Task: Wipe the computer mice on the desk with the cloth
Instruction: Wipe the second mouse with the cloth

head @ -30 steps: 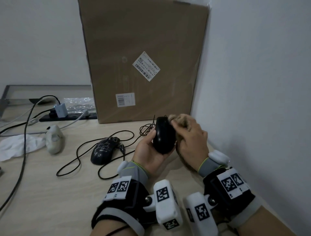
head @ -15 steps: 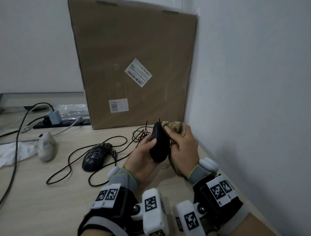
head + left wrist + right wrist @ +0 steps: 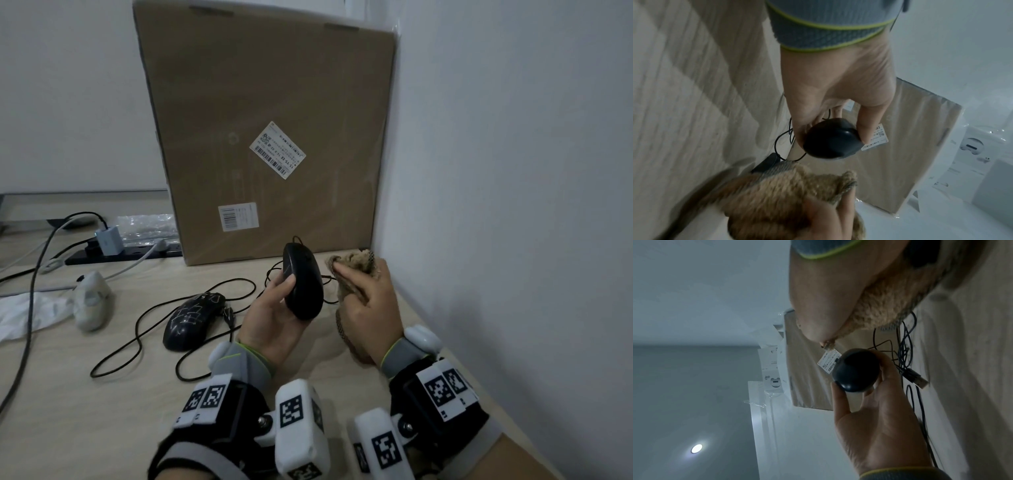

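My left hand (image 3: 274,308) grips a plain black wired mouse (image 3: 303,281), held above the desk with thumb on one side and fingers on the other; it also shows as the black mouse (image 3: 831,139) and the black mouse (image 3: 856,369) in the wrist views. My right hand (image 3: 370,298) grips a bunched tan cloth (image 3: 356,262), a short way right of the mouse and not touching it. The cloth (image 3: 789,191) fills the lower left wrist view. A black patterned mouse (image 3: 193,318) and a pale grey mouse (image 3: 90,301) lie on the desk to the left.
A large cardboard box (image 3: 267,137) leans upright at the back against the right wall (image 3: 513,205). Black mouse cables (image 3: 144,329) loop over the wooden desk (image 3: 68,394). A power strip (image 3: 113,255) with a charger, grey cables and white crumpled paper (image 3: 24,315) sit at the left.
My right hand with the cloth has come off the black mouse and moved a little to the right. The left hand still holds the mouse up.
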`<state>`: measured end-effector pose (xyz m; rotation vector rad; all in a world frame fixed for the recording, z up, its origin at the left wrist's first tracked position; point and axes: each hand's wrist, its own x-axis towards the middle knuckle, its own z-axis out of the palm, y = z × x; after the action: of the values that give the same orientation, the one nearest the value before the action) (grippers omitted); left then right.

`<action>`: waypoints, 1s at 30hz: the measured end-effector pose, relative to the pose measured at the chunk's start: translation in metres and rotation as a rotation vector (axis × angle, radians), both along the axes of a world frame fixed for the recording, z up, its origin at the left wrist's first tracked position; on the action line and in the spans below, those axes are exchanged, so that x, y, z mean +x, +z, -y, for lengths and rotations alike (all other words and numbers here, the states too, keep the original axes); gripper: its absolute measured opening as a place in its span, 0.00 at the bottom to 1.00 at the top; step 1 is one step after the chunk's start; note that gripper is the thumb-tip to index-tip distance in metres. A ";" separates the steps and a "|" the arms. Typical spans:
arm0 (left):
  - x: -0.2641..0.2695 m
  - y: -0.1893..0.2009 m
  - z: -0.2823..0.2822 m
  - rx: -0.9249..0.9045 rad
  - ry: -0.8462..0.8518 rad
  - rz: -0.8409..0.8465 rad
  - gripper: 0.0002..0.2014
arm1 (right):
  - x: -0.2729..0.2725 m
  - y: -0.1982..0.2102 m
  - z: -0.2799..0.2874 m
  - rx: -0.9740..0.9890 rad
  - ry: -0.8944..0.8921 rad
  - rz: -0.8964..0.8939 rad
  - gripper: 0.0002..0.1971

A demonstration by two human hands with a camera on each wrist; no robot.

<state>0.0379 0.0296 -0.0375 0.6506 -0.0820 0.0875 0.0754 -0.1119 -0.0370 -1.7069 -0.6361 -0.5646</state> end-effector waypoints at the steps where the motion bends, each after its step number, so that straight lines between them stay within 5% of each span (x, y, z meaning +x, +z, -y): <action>1: 0.000 0.000 0.001 0.021 0.011 -0.001 0.31 | -0.003 0.001 -0.001 -0.071 0.035 -0.027 0.25; 7: 0.003 -0.003 0.002 0.079 0.092 -0.045 0.31 | -0.008 0.000 -0.001 -0.526 -0.008 -0.126 0.46; 17: 0.004 0.000 0.003 0.107 0.105 -0.085 0.16 | -0.002 -0.001 0.001 -0.235 0.022 -0.238 0.22; 24: 0.003 -0.002 0.003 0.059 0.131 -0.107 0.12 | -0.007 0.000 -0.001 -0.010 0.257 -0.371 0.23; 30: 0.000 0.005 -0.001 -0.157 0.121 -0.208 0.10 | -0.011 0.002 -0.003 -0.097 0.201 0.047 0.20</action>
<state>0.0376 0.0309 -0.0328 0.5042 0.1640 0.1414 0.0642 -0.1085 -0.0350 -1.6992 -0.8702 -0.4386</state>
